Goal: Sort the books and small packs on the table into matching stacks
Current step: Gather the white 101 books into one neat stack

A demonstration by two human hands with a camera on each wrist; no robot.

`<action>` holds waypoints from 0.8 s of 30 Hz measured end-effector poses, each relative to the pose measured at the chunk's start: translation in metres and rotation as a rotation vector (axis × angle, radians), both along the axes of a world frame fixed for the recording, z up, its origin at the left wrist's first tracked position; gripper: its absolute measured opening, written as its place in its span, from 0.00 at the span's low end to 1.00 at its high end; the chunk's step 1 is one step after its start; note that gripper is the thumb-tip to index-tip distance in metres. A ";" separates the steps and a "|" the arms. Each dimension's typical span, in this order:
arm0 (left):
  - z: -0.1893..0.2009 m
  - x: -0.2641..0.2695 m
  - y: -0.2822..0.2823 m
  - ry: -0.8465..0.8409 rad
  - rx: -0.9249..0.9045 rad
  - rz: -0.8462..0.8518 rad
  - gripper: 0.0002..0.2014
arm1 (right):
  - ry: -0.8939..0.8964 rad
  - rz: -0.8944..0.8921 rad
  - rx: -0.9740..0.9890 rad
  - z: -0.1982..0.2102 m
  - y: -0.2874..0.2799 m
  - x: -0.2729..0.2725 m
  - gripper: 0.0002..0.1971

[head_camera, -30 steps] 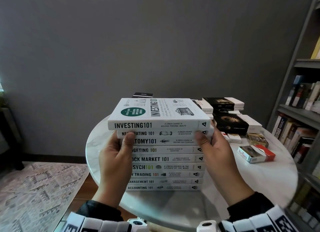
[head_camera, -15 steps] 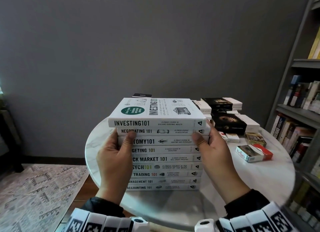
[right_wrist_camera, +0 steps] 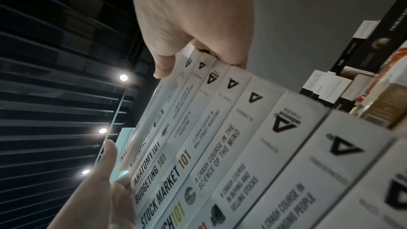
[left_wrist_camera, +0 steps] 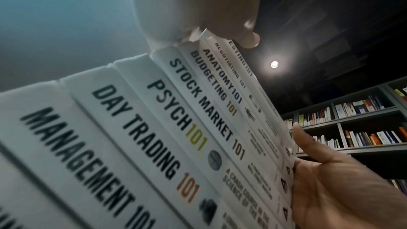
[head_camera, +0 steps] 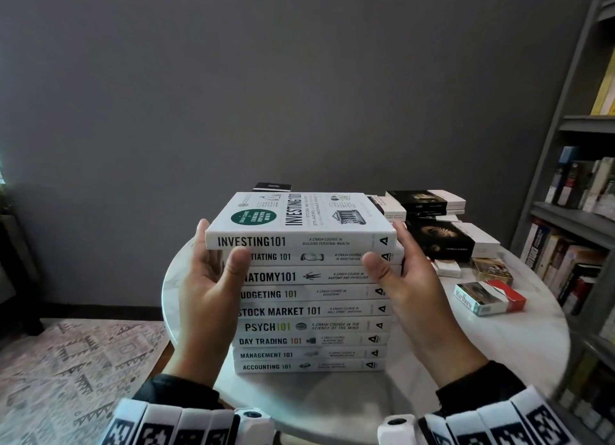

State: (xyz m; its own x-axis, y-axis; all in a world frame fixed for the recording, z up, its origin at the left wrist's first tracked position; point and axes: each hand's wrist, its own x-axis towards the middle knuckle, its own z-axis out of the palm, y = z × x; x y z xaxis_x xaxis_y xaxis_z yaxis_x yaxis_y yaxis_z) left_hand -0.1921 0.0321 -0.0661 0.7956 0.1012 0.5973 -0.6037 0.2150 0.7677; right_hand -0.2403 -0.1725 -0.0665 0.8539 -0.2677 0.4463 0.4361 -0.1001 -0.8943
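Since a second ago, both thumbs have shifted from the Anatomy spine to the Negotiating one. My left hand (head_camera: 203,275) and right hand (head_camera: 404,271) clasp the upper books of the white stack (head_camera: 311,311) on the table (head_camera: 499,344): stiff, slick covers, heavy together; grip the ends.

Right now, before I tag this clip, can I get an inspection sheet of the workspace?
Surface: round white table.
Job's things: white 101 book stack, Investing 101 on top, overhanging left; black-and-white books behind right.
Clutter: red-and-white pack, gold pack, small white pack, lying loose.
Hands: left hand and right hand flank the stack's top books, thumbs on spines.
Cables: nothing seen.
Surroundings: grey wall, bookshelf right, patterned rug left.
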 end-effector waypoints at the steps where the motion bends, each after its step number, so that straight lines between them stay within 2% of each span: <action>1: 0.003 0.000 0.000 0.020 -0.028 -0.035 0.54 | -0.008 -0.004 -0.004 0.002 0.000 0.001 0.61; 4: 0.008 0.001 -0.004 0.070 -0.084 -0.107 0.35 | -0.024 0.014 0.000 0.007 -0.001 0.005 0.60; 6: 0.006 0.003 -0.004 0.107 -0.088 -0.108 0.30 | -0.016 0.004 -0.002 0.007 -0.001 0.008 0.61; 10: 0.004 0.007 -0.006 0.133 -0.079 -0.078 0.33 | -0.030 -0.048 -0.025 0.003 0.001 0.010 0.59; 16: 0.007 0.002 -0.018 0.134 -0.068 -0.080 0.25 | -0.064 -0.036 0.025 0.003 0.000 0.010 0.51; 20: 0.004 0.009 -0.013 0.115 -0.040 -0.006 0.26 | -0.060 -0.036 0.042 0.004 0.001 0.010 0.31; 24: 0.002 0.009 -0.011 0.112 -0.016 0.044 0.19 | -0.080 -0.040 0.032 0.005 0.001 0.009 0.24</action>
